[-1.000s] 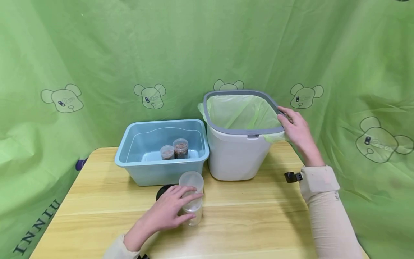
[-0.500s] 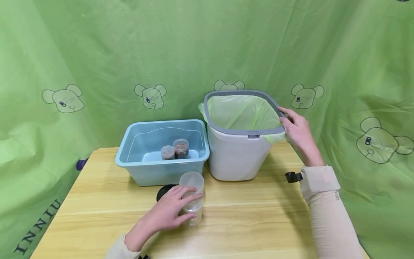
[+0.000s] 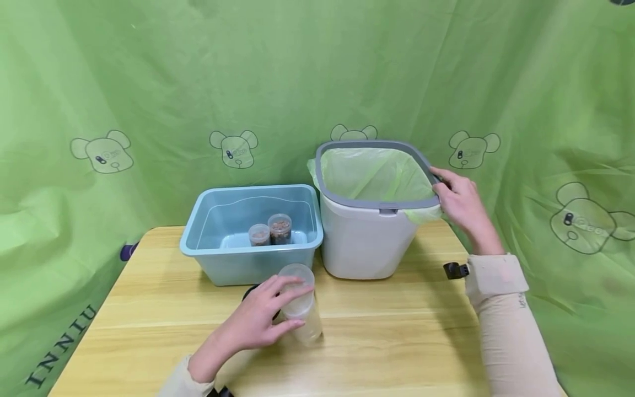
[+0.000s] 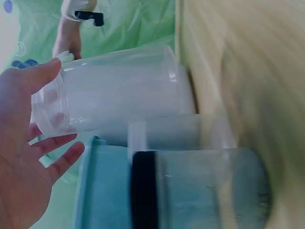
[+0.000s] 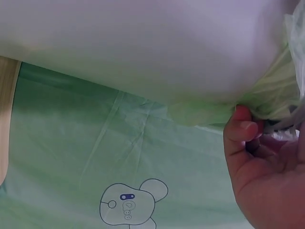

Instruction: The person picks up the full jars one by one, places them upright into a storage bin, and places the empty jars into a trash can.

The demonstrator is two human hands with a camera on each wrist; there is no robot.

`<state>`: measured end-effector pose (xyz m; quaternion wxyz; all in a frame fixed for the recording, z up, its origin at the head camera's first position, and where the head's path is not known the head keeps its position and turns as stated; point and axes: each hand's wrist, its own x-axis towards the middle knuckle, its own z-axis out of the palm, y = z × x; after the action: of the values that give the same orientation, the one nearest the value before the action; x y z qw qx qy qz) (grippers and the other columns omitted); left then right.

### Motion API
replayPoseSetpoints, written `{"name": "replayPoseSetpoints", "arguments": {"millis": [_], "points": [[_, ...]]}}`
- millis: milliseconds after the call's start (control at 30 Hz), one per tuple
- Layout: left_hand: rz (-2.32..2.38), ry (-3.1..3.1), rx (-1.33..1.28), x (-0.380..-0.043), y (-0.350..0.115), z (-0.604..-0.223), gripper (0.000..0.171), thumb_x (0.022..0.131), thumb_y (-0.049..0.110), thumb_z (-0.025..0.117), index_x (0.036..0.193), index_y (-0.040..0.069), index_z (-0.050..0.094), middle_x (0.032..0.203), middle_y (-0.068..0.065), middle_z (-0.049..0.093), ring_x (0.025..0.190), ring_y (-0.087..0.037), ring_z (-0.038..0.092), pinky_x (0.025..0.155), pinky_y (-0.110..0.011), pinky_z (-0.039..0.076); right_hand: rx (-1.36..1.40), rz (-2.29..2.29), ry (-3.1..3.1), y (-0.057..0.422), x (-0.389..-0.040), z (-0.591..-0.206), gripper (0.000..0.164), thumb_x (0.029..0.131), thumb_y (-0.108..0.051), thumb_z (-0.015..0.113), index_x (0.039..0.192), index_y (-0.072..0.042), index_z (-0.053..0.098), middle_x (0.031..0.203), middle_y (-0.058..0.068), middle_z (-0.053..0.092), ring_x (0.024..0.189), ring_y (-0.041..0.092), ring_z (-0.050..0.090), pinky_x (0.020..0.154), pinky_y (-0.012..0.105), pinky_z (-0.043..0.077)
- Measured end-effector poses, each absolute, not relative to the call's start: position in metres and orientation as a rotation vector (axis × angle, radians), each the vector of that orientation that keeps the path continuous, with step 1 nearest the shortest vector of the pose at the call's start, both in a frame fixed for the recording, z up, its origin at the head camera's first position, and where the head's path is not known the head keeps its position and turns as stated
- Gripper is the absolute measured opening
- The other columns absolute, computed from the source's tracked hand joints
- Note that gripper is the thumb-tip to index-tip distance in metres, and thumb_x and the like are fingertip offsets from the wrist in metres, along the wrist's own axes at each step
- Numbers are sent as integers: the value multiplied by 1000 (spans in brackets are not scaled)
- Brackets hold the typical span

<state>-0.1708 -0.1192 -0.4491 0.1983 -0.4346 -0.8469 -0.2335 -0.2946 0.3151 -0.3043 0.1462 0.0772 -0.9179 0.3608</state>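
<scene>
My left hand grips a clear plastic jar near its rim, thumb on the near side and fingers on the far side. This jar looks tilted in the left wrist view. Just behind it stands another clear jar. A jar with a black lid is beside them, mostly hidden by my hand in the head view. My right hand pinches the grey rim of a white bin at its right side. Green liner bag hangs over that rim by my fingers.
Left of the bin stands a light blue tub. In it are two small clear containers, one beside the other, with brownish contents. Everything stands on a wooden table, and a green curtain hangs behind.
The clear jar in my left hand has tilted, its base swinging slightly right. My right hand stays on the bin rim. The view has shifted a little.
</scene>
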Motion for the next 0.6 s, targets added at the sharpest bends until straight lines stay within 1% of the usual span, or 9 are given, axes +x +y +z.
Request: {"name": "replayPoseSetpoints", "arguments": {"millis": [67, 233, 433, 600], "points": [[-674, -2325, -1236, -170, -118, -443, 58, 98, 48, 68, 149, 23, 56, 145, -5, 57, 126, -20, 59, 97, -40, 56, 239, 1035, -2652, 316, -294, -304, 51, 108, -16, 41, 157, -3, 41, 105, 26, 63, 56, 11, 45, 47, 28, 42], [-712, -2226, -1278, -169, -116, -426, 59, 98, 46, 68, 149, 18, 56, 144, -7, 57, 125, -19, 58, 97, -37, 55, 260, 1025, -2662, 318, -291, -302, 52, 108, -17, 40, 157, -4, 41, 100, 22, 62, 57, 11, 46, 49, 28, 42], [-777, -2171, -1269, -174, -119, -406, 61, 96, 42, 71, 148, 15, 56, 145, -11, 56, 129, -24, 56, 103, -41, 55, 263, 1078, -2675, 321, -286, -301, 52, 108, -18, 41, 159, -7, 40, 103, 21, 59, 59, 11, 45, 50, 29, 43], [-856, -2155, -1214, -181, -123, -385, 62, 94, 40, 73, 149, 15, 56, 147, -12, 55, 133, -28, 55, 108, -47, 51, 256, 1132, -2689, 324, -281, -301, 52, 109, -20, 41, 160, -10, 39, 113, 22, 58, 62, 12, 45, 51, 30, 43]]}}
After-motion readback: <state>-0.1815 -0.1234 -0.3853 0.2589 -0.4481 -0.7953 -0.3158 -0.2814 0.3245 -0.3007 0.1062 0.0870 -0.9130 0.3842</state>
